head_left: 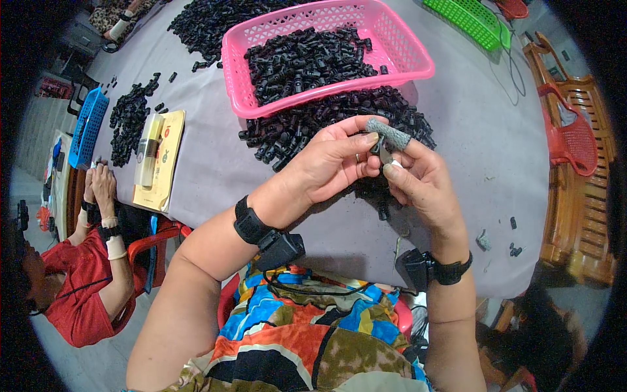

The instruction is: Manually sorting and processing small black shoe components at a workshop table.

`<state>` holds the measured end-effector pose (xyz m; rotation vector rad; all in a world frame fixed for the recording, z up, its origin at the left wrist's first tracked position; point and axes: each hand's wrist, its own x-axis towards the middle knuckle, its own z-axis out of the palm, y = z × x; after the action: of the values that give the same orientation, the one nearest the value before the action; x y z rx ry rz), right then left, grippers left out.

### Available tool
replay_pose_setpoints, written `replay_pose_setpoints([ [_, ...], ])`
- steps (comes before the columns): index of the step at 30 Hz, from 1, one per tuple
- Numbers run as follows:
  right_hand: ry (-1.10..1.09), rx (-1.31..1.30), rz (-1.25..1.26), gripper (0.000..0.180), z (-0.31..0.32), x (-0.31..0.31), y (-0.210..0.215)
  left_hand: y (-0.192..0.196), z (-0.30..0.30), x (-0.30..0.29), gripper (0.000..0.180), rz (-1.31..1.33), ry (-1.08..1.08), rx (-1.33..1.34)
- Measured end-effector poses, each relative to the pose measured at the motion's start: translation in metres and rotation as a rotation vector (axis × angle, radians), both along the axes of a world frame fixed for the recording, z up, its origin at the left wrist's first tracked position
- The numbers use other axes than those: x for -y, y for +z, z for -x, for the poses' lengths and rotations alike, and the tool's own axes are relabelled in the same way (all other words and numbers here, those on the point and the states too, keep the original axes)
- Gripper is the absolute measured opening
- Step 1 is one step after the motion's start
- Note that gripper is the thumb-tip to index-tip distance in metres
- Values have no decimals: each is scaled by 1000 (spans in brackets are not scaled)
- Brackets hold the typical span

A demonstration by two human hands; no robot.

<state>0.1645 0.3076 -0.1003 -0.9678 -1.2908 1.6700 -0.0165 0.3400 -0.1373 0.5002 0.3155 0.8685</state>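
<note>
At the centre of your view, your hands meet above the grey cloth-covered table. Your left hand pinches a small black part with thumb and fingertips, apparently to keep it steady. At its 4 o'clock, your right hand is curled in close, thumb seeming to grip a pale piece, perhaps a blade, too small to tell. A grey textured finger sleeve covers your right forefinger, probably guarding the skin.

Just beyond your fingers, from 10 to 1 o'clock, spreads a loose heap of similar black parts, placed, it seems, for easy reach. At 11 o'clock a pink basket holds more, its walls keeping them apart from the loose ones.

Farther out, at 9 o'clock, a clear container lies on a yellow booklet, with a smaller black pile and a blue basket beyond. A person in red works at 8 o'clock. At 1 o'clock sits a green basket; at 4, a grey scrap.
</note>
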Motion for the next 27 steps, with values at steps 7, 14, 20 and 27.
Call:
replay_pose_setpoints([
  [7,-9,15,33,37,-1,-3,3,1,-1,1,33,23,-6,32],
  [14,5,-18,9,41,5,2,10,5,-4,1,27,109,17,42],
  [20,29,-12,45,47,-1,-3,4,2,-1,2,28,80,-52,75],
  [27,47,-48,4,45,1,1,7,4,-2,2,30,77,13,15],
])
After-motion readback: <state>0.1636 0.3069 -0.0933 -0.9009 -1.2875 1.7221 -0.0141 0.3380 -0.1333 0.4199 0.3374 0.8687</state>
